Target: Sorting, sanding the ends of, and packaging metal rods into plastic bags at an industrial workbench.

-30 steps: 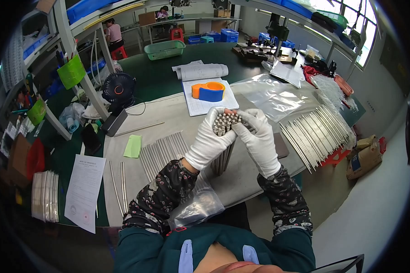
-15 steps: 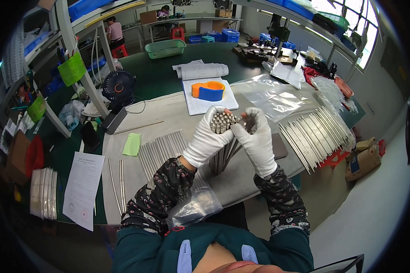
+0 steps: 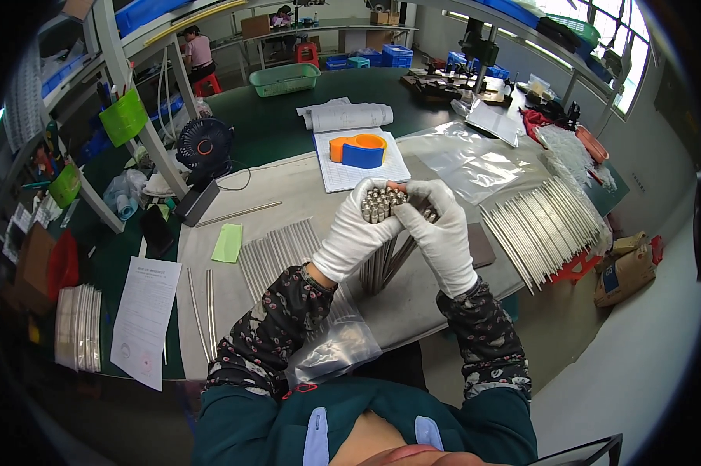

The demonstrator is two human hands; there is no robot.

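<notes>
White gloves cover both my hands over the middle of the table. Wrapped round a thick bundle of thin metal rods (image 3: pixel 378 206), my left hand (image 3: pixel 344 242) keeps it upright, with the rod tops showing above the fingers. My right hand (image 3: pixel 448 242) touches the bundle's right side, its fingers closed on a few rods (image 3: pixel 429 214) that lean away from the rest. The rods' lower ends reach down between my wrists toward the cloth. Beside my left forearm, a row of metal rods (image 3: pixel 277 252) lies partly under a clear plastic bag (image 3: pixel 336 353).
A wide pile of rods (image 3: pixel 543 233) lies at the right. Farther back are an orange-and-blue tape dispenser (image 3: pixel 362 151) on papers and clear plastic sheets (image 3: pixel 475 167). At left stand a black fan (image 3: pixel 204 142) and a printed sheet (image 3: pixel 145 322). Two people sit in the background.
My right fingers have shifted slightly at the bundle's right side. The left hand still grips the bundle. The whole view has shifted a little.
</notes>
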